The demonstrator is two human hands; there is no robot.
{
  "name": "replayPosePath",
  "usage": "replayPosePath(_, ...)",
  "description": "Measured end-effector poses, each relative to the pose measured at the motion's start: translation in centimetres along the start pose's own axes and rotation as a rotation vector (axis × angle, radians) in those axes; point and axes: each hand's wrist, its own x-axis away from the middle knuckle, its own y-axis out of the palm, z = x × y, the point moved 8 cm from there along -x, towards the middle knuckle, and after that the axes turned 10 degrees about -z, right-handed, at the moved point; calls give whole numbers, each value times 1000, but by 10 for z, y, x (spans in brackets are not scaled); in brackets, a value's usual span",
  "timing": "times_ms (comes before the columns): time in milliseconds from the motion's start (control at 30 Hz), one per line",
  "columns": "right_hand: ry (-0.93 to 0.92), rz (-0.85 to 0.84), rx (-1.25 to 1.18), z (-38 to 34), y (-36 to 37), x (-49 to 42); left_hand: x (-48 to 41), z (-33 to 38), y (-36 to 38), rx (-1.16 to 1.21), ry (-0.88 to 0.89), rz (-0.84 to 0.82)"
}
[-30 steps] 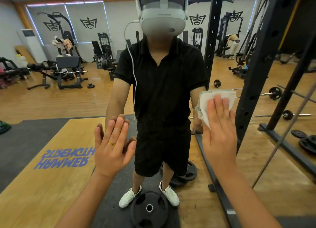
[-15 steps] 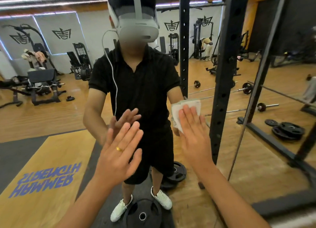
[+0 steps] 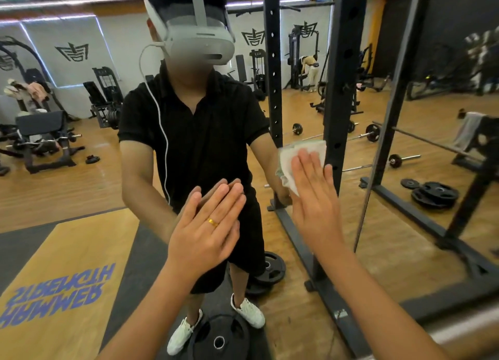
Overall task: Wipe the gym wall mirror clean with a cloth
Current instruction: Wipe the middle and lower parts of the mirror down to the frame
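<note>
Cloth (image 3: 290, 154) is pressed flat against the mirror (image 3: 81, 186) by the right grip (image 3: 316, 197), whose fingers are laid straight over it; nothing is curled round or pinched. The cloth is bunched, most of its folds showing above and to the left of the fingertips, just right of the reflected torso. The left grip (image 3: 208, 232) is likewise open, its straight fingers apparently set against the glass a little lower and to the left, and nothing is held in it.

Slippage is judged the chief risk: as the cloth is only pressed and not clasped, it could be left behind or dropped if pressure is eased in mid-stroke. Uneven contact may be made by so bunched a wad, and streaks left. Fresh prints are likely to be put on the glass by the bare left palm, and the surface could be scraped by the gold ring (image 3: 212, 222) if that grip is slid. A black rack upright (image 3: 341, 89) is seen just right of the cloth; whether it is real or reflected cannot be told, and a wide stroke that way might be stopped by it.
</note>
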Motion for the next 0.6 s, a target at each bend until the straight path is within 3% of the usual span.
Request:
replayPosePath(267, 90, 124, -91, 35, -43, -65, 3, 0, 0, -19, 6, 38)
replayPosePath(467, 349, 213, -223, 48, -7, 18, 1, 4, 0, -17, 10, 55)
replayPosePath(600, 360, 189, -215, 56, -4, 26, 2, 2, 0, -27, 8, 56)
